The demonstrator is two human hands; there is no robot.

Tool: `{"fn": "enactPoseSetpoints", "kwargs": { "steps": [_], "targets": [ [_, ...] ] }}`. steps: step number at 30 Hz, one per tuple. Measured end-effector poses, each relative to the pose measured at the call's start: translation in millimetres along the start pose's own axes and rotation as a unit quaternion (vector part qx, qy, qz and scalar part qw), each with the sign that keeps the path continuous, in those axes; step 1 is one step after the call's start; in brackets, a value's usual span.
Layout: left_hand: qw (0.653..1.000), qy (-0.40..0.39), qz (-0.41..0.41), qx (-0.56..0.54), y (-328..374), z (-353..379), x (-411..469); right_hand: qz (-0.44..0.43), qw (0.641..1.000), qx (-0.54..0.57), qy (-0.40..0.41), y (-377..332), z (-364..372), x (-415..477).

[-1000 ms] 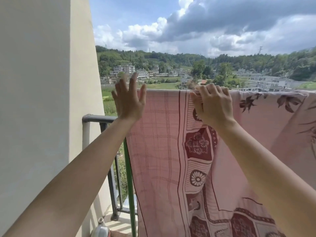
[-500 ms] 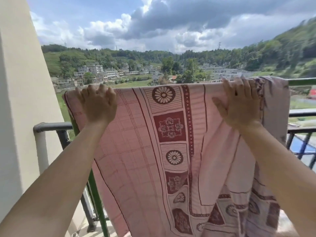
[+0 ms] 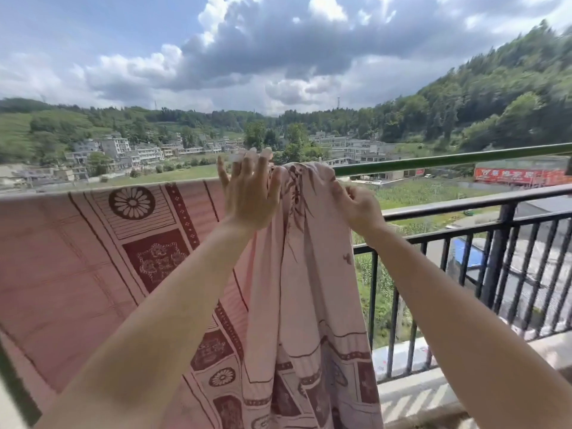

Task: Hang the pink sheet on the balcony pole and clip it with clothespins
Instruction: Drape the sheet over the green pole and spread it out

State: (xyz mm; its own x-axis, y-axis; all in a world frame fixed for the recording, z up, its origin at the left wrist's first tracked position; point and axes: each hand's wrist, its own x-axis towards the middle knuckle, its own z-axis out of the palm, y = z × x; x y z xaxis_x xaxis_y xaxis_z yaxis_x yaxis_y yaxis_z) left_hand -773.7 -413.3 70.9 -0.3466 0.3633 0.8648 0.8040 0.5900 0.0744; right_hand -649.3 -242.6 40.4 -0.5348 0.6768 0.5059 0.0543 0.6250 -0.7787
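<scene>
The pink sheet [image 3: 93,258] with dark red flower and square patterns hangs over the green pole [image 3: 448,157], spread flat on the left and bunched into folds at its right end. My left hand [image 3: 250,193] rests on top of the sheet at the pole, fingers spread and draped over it. My right hand [image 3: 360,207] pinches the bunched right edge of the sheet just below the pole. The pole is bare to the right of the sheet. No clothespins are visible.
A black metal balcony railing [image 3: 495,202] with vertical bars runs below and behind the pole on the right. A concrete ledge [image 3: 418,394] lies at its foot. Fields, houses and wooded hills lie beyond.
My view has swung right along the pole. Both hands moved to the sheet's bunched right end; the left hand left the far left corner and the right hand now pinches the edge.
</scene>
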Motion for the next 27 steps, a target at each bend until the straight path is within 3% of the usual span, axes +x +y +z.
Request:
{"fn": "enactPoseSetpoints", "kwargs": {
  "steps": [3, 6, 12, 14, 19, 23, 27],
  "targets": [
    [0.998, -0.045, -0.006, 0.035, 22, 26, -1, -0.035, 0.998, -0.007, 0.058, 12, -16, 14],
    [0.996, -0.027, -0.008, 0.079, 24, 36, -9, -0.016, 0.993, -0.043, 0.109, 36, -50, 30],
    [0.993, -0.002, -0.019, 0.118, 15, 41, -8, 0.180, 0.937, -0.013, 0.298, 98, -126, 59],
    [0.991, 0.010, -0.018, 0.132, 18, 41, -6, 0.207, 0.939, 0.011, 0.274, 104, -131, 62],
    [0.990, 0.007, -0.054, 0.131, 42, 38, 12, 0.172, 0.980, 0.076, 0.063, 90, -110, 62],
    [0.993, -0.008, 0.056, 0.100, 77, 50, 26, 0.131, 0.980, 0.114, 0.102, 87, -110, 70],
    [0.988, -0.063, 0.139, 0.020, 126, 70, 53, 0.053, 0.991, 0.096, 0.072, 91, -128, 76]
  ]
}}
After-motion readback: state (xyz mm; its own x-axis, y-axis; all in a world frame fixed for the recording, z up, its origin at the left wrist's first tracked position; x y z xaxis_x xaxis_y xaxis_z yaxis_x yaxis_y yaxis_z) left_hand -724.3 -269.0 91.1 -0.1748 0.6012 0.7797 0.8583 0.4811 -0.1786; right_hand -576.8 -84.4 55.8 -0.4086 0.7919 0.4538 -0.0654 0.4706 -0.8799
